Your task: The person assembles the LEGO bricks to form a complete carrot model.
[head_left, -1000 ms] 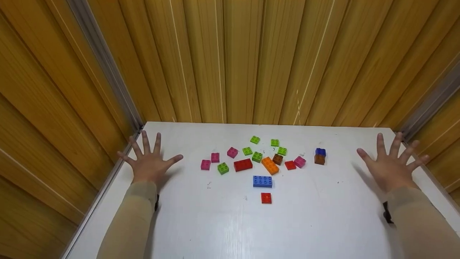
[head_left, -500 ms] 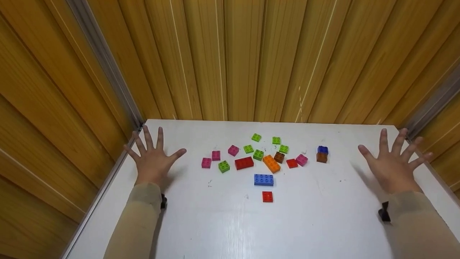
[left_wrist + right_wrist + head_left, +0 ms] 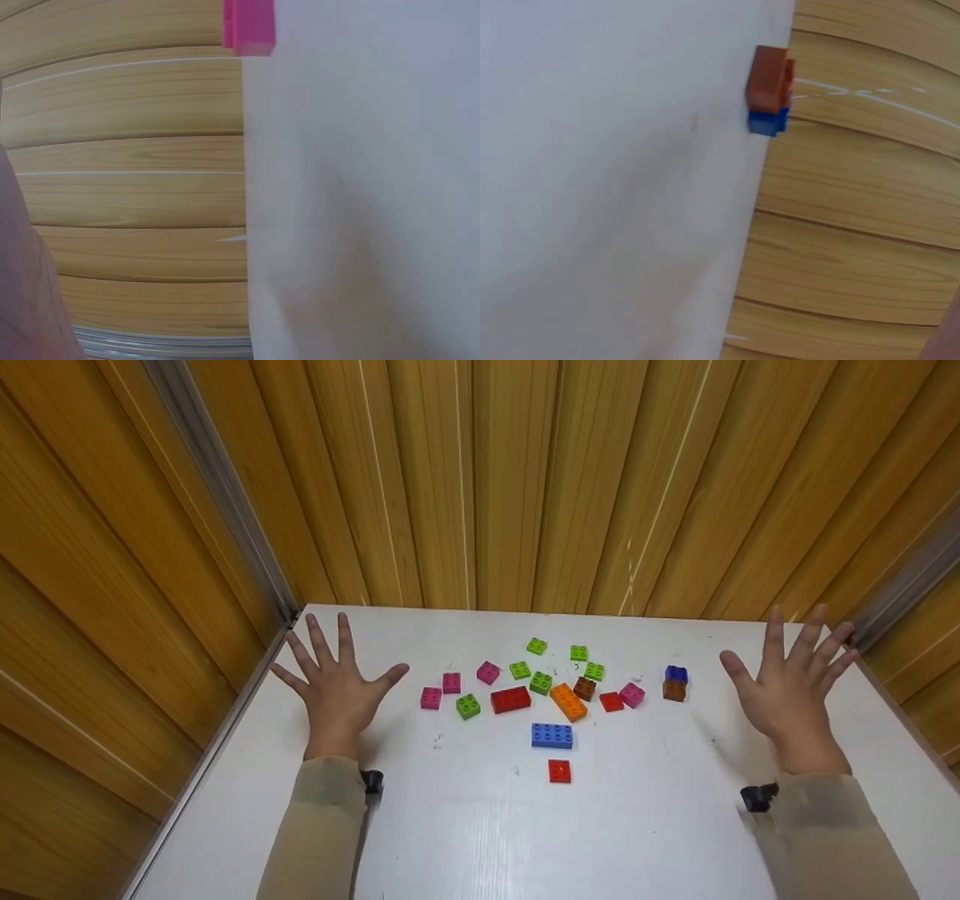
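Note:
My left hand (image 3: 339, 699) is spread with straight fingers above the left side of the white table (image 3: 480, 840), holding nothing. Nearest to it are two pink bricks, one of them this pink brick (image 3: 430, 698). On the right, my right hand (image 3: 791, 705) also hovers with fingers apart and nothing in it. A brown brick (image 3: 674, 691) and a blue brick (image 3: 676, 673) sit against each other to its left. Between the hands lie a dark red brick (image 3: 511, 700), an orange brick (image 3: 568, 702), a light blue brick (image 3: 552, 736) and several green bricks, such as this green brick (image 3: 468, 706).
A flat red brick (image 3: 559, 771) lies closest to the front, and another red brick (image 3: 611, 701) touches a pink brick (image 3: 632, 694). A second brown brick (image 3: 585, 688) is beside the orange one. Wood-patterned panels (image 3: 502, 487) rise behind the table and at both sides.
Both hands have moved inward over the table, the left one to the right and the right one to the left. Their fingers stay spread. The bricks keep their places on the table.

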Demonstrator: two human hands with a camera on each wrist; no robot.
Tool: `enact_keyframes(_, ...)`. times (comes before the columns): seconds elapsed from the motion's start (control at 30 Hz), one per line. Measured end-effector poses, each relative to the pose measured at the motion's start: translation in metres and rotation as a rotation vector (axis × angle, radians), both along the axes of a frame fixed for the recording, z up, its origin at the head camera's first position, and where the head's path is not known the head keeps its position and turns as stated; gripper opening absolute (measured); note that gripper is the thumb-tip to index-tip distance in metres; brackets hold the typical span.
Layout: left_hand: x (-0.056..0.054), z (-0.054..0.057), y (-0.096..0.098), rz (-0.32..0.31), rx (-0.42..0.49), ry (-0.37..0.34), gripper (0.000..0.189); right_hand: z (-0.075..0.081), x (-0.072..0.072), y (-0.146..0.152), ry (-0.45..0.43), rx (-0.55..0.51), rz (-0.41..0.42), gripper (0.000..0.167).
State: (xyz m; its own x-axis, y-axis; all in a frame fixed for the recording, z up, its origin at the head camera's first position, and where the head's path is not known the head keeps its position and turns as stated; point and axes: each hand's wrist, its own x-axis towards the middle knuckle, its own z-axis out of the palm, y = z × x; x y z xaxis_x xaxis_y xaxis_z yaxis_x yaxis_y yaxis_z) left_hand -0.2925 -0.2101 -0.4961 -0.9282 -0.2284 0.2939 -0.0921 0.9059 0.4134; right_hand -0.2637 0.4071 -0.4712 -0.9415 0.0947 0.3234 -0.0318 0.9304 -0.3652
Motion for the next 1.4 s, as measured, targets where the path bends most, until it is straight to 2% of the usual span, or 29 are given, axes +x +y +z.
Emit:
enact_keyframes(0.07, 0.002, 0.005, 0.006, -0.008, 0.009, 0.047, 0.138, 0.002, 0.003, -0.012, 0.086, -0.026, 0.006, 0.103)
enact_keyframes(0.17, 0.007, 0.009, 0.014, -0.026, 0.017, 0.095, 0.137, -0.005, 0.007, -0.032, 0.195, -0.061, 0.032, 0.1)
enact_keyframes(0.27, 0.013, 0.009, 0.02, -0.048, 0.025, 0.129, 0.134, -0.017, 0.01, -0.05, 0.229, -0.086, 0.074, 0.099)
enact_keyframes(0.37, 0.019, 0.009, 0.023, -0.068, 0.043, 0.16, 0.13, -0.027, 0.013, -0.065, 0.174, -0.125, 0.108, 0.097)
enact_keyframes(0.43, 0.023, 0.011, 0.026, -0.084, 0.059, 0.176, 0.128, -0.03, 0.014, -0.073, 0.117, -0.191, 0.121, 0.095)
enact_keyframes(0.53, 0.026, 0.016, 0.033, -0.123, 0.097, 0.2, 0.124, -0.031, 0.015, -0.083, 0.047, -0.339, 0.151, 0.092)
enact_keyframes(0.7, 0.026, 0.026, 0.049, -0.213, 0.191, 0.244, 0.117, -0.029, 0.01, -0.096, 0.013, -0.617, 0.246, 0.084)
enact_keyframes(0.8, 0.027, 0.027, 0.056, -0.238, 0.226, 0.236, 0.112, -0.034, 0.008, -0.106, -0.026, -0.716, 0.289, 0.084)
enact_keyframes(0.93, 0.029, 0.027, 0.066, -0.261, 0.262, 0.207, 0.107, -0.039, 0.008, -0.117, -0.089, -0.784, 0.321, 0.082)
enact_keyframes(1.1, 0.03, 0.027, 0.075, -0.319, 0.31, 0.2, 0.099, -0.037, 0.01, -0.125, -0.129, -0.839, 0.318, 0.078)
enact_keyframes(1.2, 0.033, 0.025, 0.08, -0.341, 0.347, 0.193, 0.095, -0.037, 0.013, -0.13, -0.149, -0.85, 0.315, 0.074)
enact_keyframes(1.4, 0.039, 0.023, 0.092, -0.39, 0.401, 0.133, 0.09, -0.038, 0.018, -0.137, -0.176, -0.856, 0.325, 0.068)
